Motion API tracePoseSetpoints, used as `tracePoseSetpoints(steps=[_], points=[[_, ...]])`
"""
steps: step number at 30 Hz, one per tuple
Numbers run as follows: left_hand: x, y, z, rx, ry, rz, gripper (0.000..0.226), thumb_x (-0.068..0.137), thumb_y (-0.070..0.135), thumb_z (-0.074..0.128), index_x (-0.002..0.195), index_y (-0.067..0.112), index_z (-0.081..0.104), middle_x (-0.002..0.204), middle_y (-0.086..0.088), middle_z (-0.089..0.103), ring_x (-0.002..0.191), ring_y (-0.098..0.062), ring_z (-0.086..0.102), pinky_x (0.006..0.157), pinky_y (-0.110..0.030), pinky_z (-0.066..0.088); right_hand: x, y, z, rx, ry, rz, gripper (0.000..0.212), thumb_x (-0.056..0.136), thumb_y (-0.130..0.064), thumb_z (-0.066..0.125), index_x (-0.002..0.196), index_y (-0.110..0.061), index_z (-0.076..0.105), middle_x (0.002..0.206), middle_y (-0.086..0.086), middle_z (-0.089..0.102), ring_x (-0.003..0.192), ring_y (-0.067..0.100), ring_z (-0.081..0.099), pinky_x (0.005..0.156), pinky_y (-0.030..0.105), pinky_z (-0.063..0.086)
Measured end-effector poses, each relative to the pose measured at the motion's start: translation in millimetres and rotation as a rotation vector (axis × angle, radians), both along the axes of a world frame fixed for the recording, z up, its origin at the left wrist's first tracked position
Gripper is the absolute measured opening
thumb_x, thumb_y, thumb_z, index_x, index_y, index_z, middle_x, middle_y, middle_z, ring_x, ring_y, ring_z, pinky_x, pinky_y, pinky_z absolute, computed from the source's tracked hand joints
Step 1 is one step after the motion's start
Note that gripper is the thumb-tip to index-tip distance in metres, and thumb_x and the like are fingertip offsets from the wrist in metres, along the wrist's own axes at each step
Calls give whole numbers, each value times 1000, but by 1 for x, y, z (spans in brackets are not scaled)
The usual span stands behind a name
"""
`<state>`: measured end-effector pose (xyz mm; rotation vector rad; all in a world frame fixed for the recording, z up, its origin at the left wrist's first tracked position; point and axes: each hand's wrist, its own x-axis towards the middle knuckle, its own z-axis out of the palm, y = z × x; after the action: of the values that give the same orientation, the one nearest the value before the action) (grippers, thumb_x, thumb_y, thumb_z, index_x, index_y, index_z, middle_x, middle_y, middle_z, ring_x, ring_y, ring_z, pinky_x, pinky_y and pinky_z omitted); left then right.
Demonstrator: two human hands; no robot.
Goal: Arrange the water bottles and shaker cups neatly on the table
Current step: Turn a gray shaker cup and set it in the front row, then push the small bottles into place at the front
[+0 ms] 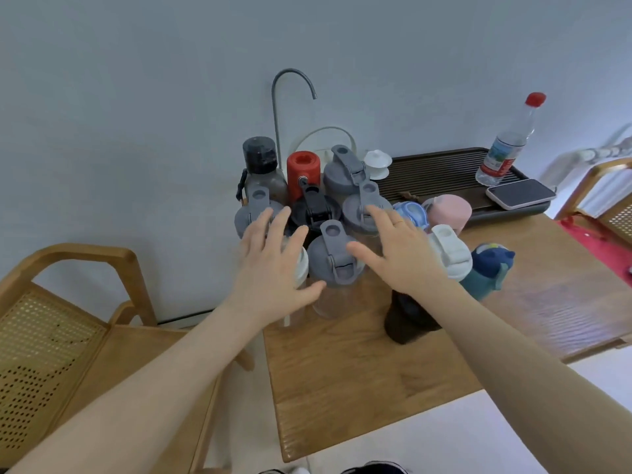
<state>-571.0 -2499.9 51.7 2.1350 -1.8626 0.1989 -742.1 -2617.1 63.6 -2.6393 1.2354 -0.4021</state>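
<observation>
1. Head view: my left hand [273,265] and right hand [400,251] hover palm-down, fingers spread, gripping nothing.
2. Between them stands a grey-lidded shaker [333,265], among bottles clustered on the bench [359,378].

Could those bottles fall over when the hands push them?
Maybe. The bottles stand packed tight, so a nudge from the left hand or right hand could topple the grey-lidded cup into its neighbours. The teal bottle on the right already looks tilted and might roll.
</observation>
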Motion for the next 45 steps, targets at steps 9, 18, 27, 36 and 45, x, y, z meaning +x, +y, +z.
tracePoseSetpoints(steps=[9, 18, 27, 36, 45], points=[[-97, -41, -23, -11, -1, -500, 63, 71, 39, 67, 123, 10, 49, 132, -19, 51, 125, -37, 44, 98, -49, 42, -97, -83, -23, 256, 191, -56, 60, 83, -30, 63, 136, -23, 38, 144, 11, 36, 129, 35, 36, 106, 42, 32], [-179, -86, -49, 330, -324, -293, 78, 72, 50, 65, 135, 17, 34, 139, -18, 41, 127, -40, 37, 106, -53, 29, -108, -112, -25, 331, 303, 210, 89, 68, -35, 74, 141, -29, 23, 141, 6, 30, 129, 32, 34, 104, 47, 38], [-143, -98, -50, 255, -429, -131, 87, 31, 48, 87, 108, 15, 63, 105, -8, 68, 104, -29, 63, 91, -43, 49, -124, -126, -42, 229, 271, 388, 97, 68, -39, 72, 143, -33, 12, 145, 2, 21, 130, 31, 28, 99, 45, 41], [-145, -109, -45, 227, -371, -91, 108, 32, 47, 89, 124, 5, 49, 117, -13, 64, 110, -28, 60, 97, -40, 43, -132, -128, -49, 234, 157, 471, 101, 71, -39, 71, 146, -31, 4, 150, 1, 24, 134, 26, 27, 102, 40, 36], [-162, -109, -48, 324, -239, 191, 109, 52, 51, 81, 140, 11, 32, 143, -20, 40, 131, -45, 34, 99, -55, 39, -203, -163, -58, 270, 103, 259, 88, 72, -49, 69, 143, -24, 23, 148, 1, 31, 133, 25, 34, 104, 40, 38]])
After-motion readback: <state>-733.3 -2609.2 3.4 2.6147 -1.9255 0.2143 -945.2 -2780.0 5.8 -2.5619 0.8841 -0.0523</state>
